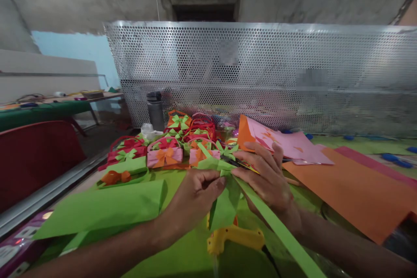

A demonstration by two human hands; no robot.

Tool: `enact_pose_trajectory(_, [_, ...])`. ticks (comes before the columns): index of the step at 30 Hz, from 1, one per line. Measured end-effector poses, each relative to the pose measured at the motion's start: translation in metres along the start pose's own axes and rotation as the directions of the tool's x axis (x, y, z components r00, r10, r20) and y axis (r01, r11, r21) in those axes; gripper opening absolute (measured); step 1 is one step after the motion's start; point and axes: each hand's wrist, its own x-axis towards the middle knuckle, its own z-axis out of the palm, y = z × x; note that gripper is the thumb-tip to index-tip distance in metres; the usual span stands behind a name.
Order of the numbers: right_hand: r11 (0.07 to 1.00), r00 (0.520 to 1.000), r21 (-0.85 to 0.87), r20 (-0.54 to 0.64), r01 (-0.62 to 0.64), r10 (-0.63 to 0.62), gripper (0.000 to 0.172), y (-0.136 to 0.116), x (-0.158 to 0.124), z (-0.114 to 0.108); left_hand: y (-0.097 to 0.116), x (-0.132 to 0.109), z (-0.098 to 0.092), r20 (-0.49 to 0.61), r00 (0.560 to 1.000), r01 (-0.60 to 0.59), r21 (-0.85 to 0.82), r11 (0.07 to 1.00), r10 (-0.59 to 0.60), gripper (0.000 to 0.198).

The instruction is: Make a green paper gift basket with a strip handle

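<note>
My left hand (pixel 198 195) pinches a folded green felt piece (pixel 228 200) between thumb and forefinger, its pointed tail hanging down. From the fold, a long light-green strip (pixel 276 221) runs down to the lower right. My right hand (pixel 265 178) grips the strip near the fold with its forefinger; the thumb is mostly hidden and the other fingers are stretched out. Just behind the fingertips is a dark tool with some yellow (pixel 233 160), partly covered, whose kind I cannot make out. Below the hands lies a yellow glue gun (pixel 234 236), nozzle toward me.
Small pink bags with bows (pixel 165 156) crowd the table's back left, by a grey bottle (pixel 155 110). A green sheet (pixel 107 208) lies left; orange (pixel 355 186) and pink sheets (pixel 293 145) lie right. A perforated metal panel (pixel 260 74) stands behind. A red chair (pixel 39 156) is left.
</note>
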Motion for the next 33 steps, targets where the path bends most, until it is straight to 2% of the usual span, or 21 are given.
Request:
enact_pose_trajectory(5, [0.987, 0.996, -0.134, 0.017, 0.089, -0.088, 0.023, -0.009, 0.002, -0.007, -0.002, -0.004, 0.001, -0.012, 1.0, -0.009, -0.088, 0.996, 0.007, 0.035])
enact_pose_trajectory(10, [0.947, 0.98, -0.259, 0.109, 0.19, -0.167, 0.029, -0.016, 0.0, -0.006, 0.002, -0.004, 0.001, -0.052, 0.998, -0.047, -0.114, 0.992, 0.041, 0.034])
enact_pose_trajectory(13, [0.931, 0.979, -0.306, 0.092, 0.201, -0.181, 0.031, -0.019, -0.002, -0.002, 0.002, -0.004, 0.001, -0.11, 0.993, -0.057, -0.095, 0.994, 0.046, 0.034])
enact_pose_trajectory(16, [0.939, 0.982, -0.291, 0.099, 0.184, -0.161, 0.033, -0.02, -0.004, 0.002, 0.001, -0.004, 0.0, -0.11, 0.993, -0.056, -0.087, 0.995, 0.047, 0.032])
enact_pose_trajectory(19, [0.976, 0.988, -0.191, 0.132, 0.105, -0.08, 0.038, -0.02, -0.004, 0.001, -0.001, -0.002, -0.002, -0.115, 0.992, -0.063, -0.066, 0.996, 0.055, 0.031])
enact_pose_trajectory(23, [0.994, 0.984, 0.037, 0.152, -0.1, 0.093, 0.039, -0.018, 0.001, -0.006, -0.002, -0.001, -0.004, -0.116, 0.991, -0.067, -0.004, 0.998, 0.066, 0.03])
enact_pose_trajectory(28, [0.905, 0.943, 0.265, 0.115, -0.332, 0.312, 0.015, -0.017, 0.012, -0.011, -0.001, -0.001, -0.004, -0.11, 0.985, -0.125, 0.056, 0.991, 0.13, 0.03])
enact_pose_trajectory(33, [0.819, 0.902, 0.377, 0.182, -0.432, 0.392, 0.005, -0.018, 0.016, -0.012, 0.002, -0.003, -0.001, -0.101, 0.96, -0.236, 0.218, 0.947, 0.262, 0.029])
